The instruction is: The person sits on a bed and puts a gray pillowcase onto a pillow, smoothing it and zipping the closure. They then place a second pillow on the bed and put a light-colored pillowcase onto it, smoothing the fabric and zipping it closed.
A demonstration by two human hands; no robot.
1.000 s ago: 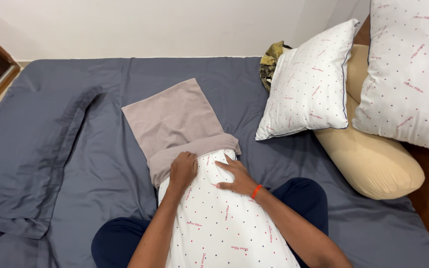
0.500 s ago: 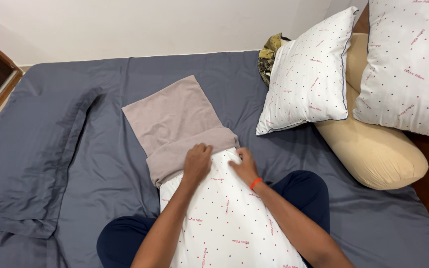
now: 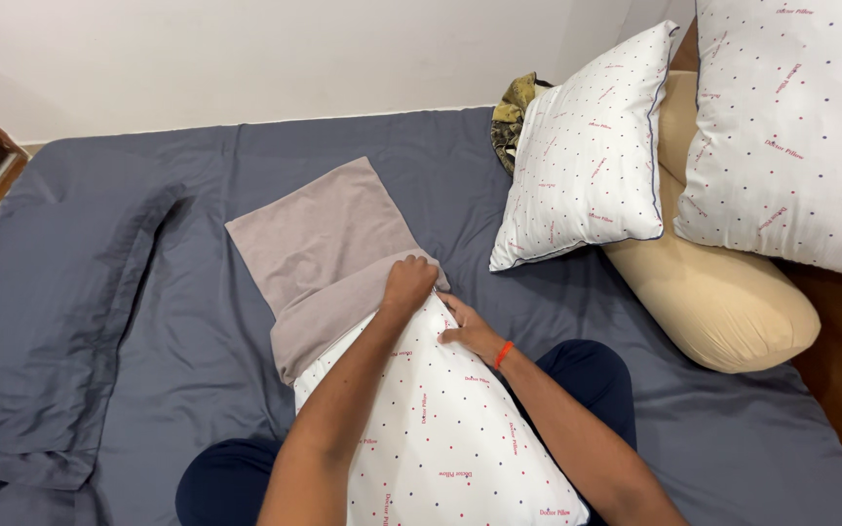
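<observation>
White dotted pillow (image 3: pixel 440 429) lies across the person's lap, its far end pushed a little way into the mouth of a taupe fabric pillowcase (image 3: pixel 328 239). The pillowcase lies flat on the grey-blue bed sheet (image 3: pixel 197 341), closed end pointing away, open hem bunched over the pillow's top corners.

Left hand (image 3: pixel 409 284): curled shut on the pillowcase hem at the pillow's far right corner. Right hand (image 3: pixel 467 327): fingers narrow, pressed against the pillow's right edge just below that corner; whether it pinches fabric or only steadies, I cannot tell.

Step in hand, by judgement: working the case over the pillow's leading corners. Most of the pillow remains uncovered. The next move probably calls for a grip on both sides of the hem and an even pull toward the body, with the pillow corners tucked in so they do not snag.

Edges and room: open sheet to the left, up to a flat grey-blue pillowcase (image 3: pixel 41 321). To the right, a second white dotted pillow (image 3: pixel 587 156) leans near, with a tan bolster (image 3: pixel 723 292) behind it; less room there.
</observation>
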